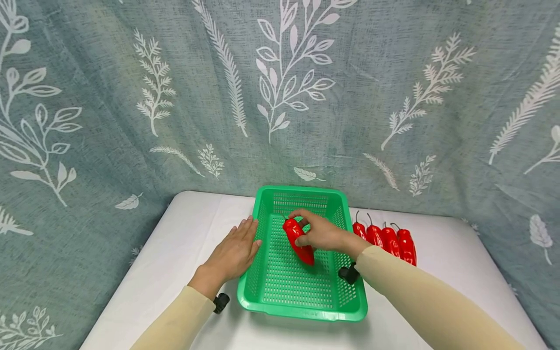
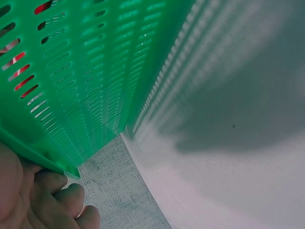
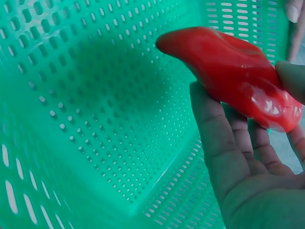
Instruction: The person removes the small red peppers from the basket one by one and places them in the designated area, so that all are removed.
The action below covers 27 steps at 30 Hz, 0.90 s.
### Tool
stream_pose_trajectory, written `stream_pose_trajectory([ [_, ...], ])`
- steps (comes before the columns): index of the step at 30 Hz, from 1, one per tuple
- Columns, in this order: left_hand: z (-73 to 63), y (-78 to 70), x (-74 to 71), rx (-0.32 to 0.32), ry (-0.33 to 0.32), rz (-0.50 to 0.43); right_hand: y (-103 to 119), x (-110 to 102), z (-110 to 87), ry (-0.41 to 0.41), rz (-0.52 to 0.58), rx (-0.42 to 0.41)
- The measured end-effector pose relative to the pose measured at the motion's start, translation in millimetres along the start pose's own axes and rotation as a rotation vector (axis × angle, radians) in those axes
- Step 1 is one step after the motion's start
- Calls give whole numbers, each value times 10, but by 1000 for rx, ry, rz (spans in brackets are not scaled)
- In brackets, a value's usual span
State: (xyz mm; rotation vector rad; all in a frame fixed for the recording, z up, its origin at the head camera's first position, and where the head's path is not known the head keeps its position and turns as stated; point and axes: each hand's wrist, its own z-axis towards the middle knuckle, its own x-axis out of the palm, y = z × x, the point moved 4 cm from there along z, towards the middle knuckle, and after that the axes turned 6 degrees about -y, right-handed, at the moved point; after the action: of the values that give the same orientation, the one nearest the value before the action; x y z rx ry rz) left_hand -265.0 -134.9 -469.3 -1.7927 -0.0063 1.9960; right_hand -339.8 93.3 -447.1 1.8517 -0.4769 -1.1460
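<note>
My right hand point(image 1: 321, 231) grips a glossy red pepper point(image 1: 297, 243) over the inside of a green perforated plastic basket point(image 1: 302, 312). In the right wrist view, the thumb lies on one side of the pepper point(image 3: 233, 71) and the fingers on the other; its pointed tip faces away from the palm. The pepper hangs above the basket floor, where a shadow falls. Against the basket's left rim rests my left hand point(image 1: 236, 250), its fingers extended. The left wrist view shows that hand point(image 2: 43, 195) beside the basket's outer wall point(image 2: 95, 71).
Several more red peppers point(image 1: 389, 240) lie in a row to the right of the basket, partly hidden by the right sleeve point(image 1: 407, 287). A white cloth point(image 1: 192, 218) covers the table. Behind it hangs a grey-green curtain point(image 1: 183, 63) with white leaf prints.
</note>
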Motion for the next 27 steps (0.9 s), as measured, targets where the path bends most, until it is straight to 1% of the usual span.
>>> stream_pose_trajectory([
  [6, -8, -7, -5, 4, 3, -8, 68, -92, -68, -8, 67, 0],
  [11, -8, -9, -10, 13, -1, 10, 102, -139, -115, -10, 96, -8],
  [19, 5, -9, -13, 27, -5, 50, 81, -203, -169, -12, 132, -6],
  [23, 1, -9, -8, 21, 7, 51, 71, -243, -206, -19, 133, -7],
  [27, -5, -14, -5, 26, 0, 43, 45, -293, -230, -29, 145, -6],
])
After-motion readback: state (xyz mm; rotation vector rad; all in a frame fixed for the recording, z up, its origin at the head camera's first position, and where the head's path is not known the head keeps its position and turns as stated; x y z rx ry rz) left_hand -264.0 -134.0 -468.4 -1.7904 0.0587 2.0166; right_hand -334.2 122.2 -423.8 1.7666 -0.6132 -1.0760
